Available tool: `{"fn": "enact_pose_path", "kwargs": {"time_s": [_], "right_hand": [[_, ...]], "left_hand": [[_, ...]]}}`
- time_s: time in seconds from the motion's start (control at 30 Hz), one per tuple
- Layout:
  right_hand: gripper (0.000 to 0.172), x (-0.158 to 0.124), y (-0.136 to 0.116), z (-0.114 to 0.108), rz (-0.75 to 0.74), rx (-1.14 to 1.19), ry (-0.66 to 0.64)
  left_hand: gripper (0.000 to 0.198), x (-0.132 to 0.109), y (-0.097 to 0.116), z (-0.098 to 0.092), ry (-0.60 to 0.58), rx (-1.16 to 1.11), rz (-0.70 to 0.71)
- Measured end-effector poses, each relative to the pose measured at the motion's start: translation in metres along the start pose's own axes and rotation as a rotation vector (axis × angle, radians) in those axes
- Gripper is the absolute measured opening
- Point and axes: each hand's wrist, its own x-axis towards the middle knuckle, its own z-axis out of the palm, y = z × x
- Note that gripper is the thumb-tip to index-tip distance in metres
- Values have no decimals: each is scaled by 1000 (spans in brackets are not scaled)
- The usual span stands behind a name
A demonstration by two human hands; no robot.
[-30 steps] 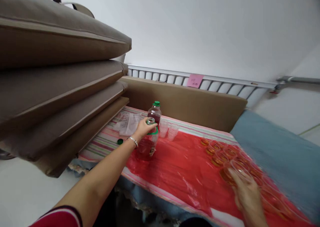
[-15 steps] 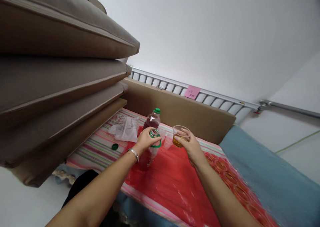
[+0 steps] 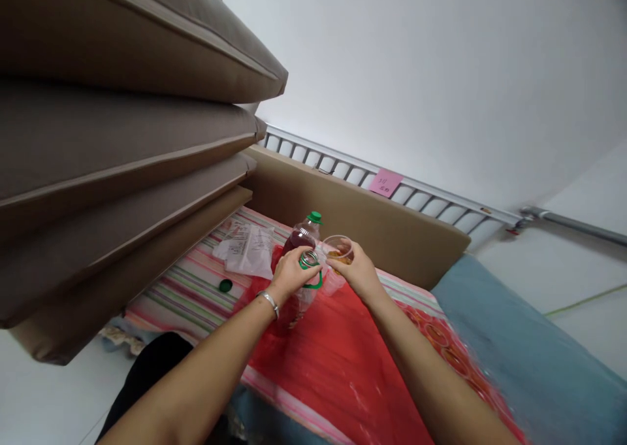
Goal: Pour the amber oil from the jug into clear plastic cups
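Observation:
My left hand wraps round the neck of an uncapped clear plastic bottle, beside its green handle ring. The bottle's mouth faces up towards me; my hand hides part of its body. My right hand grips a clear plastic cup with amber liquid in its bottom, tilted a little and held just right of the bottle's mouth. Right behind my left hand stands a second bottle of dark red liquid, its green cap on. A loose green cap lies on the striped cloth to the left.
Red plastic sheeting covers part of the striped cloth. Several round cups lie under clear film at right. A plastic bag lies at left, near stacked brown cushions. A brown board stands behind.
My right hand has brought the cup leftward, close to the bottle's mouth. My left hand keeps its hold on the bottle neck. The camera view has shifted slightly.

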Motion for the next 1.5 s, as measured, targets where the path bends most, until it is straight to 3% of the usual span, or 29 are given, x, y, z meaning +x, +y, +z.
{"fn": "enact_pose_path", "kwargs": {"time_s": [0.57,1.5], "right_hand": [[53,6,-16,1,-270,-475,-26],[52,12,-17,-3,-427,-765,-98]], "left_hand": [[37,-2,3,-3,-8,26,30],[38,-1,0,-2,-2,40,17]]}}
